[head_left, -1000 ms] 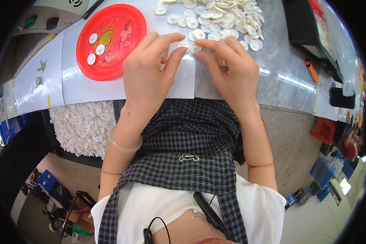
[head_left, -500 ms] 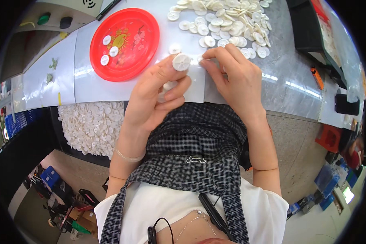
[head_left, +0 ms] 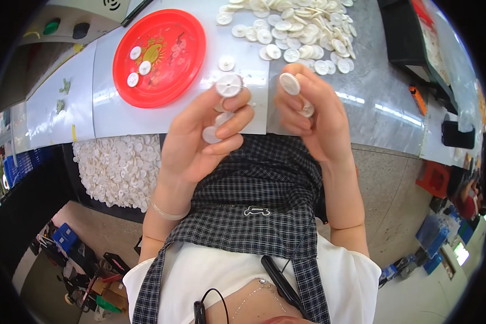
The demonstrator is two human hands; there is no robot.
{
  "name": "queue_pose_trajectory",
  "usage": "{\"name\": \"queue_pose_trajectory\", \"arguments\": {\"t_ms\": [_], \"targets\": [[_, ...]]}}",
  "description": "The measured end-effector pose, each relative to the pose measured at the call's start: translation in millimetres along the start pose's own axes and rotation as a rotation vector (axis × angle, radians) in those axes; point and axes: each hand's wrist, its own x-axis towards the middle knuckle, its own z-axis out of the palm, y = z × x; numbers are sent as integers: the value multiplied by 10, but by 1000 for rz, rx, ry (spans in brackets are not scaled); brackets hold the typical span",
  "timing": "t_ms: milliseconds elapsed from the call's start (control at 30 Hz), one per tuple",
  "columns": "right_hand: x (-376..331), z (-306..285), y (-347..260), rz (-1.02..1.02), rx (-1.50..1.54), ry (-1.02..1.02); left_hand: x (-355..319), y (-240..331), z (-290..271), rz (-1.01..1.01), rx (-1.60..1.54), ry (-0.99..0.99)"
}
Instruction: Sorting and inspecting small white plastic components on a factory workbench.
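Observation:
My left hand (head_left: 186,143) is closed, pinching a white plastic gear (head_left: 229,85) with a toothed rim between thumb and forefinger. More white discs (head_left: 211,135) are tucked among its lower fingers, partly hidden. Level with it, my right hand (head_left: 326,121) grips another white gear (head_left: 289,83) at the fingertips, while a further white piece (head_left: 306,109) shows within its curled fingers. Both hands are raised over the table's near edge, apart from each other. Just beyond the left hand, a single white gear (head_left: 227,63) lies on the table.
A red round plate (head_left: 195,75) at left carries three white gears. Farther back spreads a heap of white gears (head_left: 308,33). Below the table edge, a dark bin holds many white gears (head_left: 116,173). An orange-handled tool (head_left: 418,100) and a black box (head_left: 402,46) are at right.
My right hand has drawn back from the tabletop and turned, now showing a white gear at its fingertips. My left hand keeps its gear, tilted slightly differently, with its held discs more visible.

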Motion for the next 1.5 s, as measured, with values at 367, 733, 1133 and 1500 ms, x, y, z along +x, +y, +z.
{"name": "queue_pose_trajectory", "arguments": {"t_ms": [367, 733, 1133, 1500], "targets": [[40, -140, 161, 136, 760, -346, 43, 131, 72, 307, 667, 125], [25, -123, 166, 138, 823, -292, 245, 87, 104, 894, 2159, 501], [12, -129, 154, 105, 786, -242, 245, 17, 61, 734, 2236, 567], [-11, -29, 154, -12, 416, -195, 170, 4, 43, 723, 2227, 581]]}}
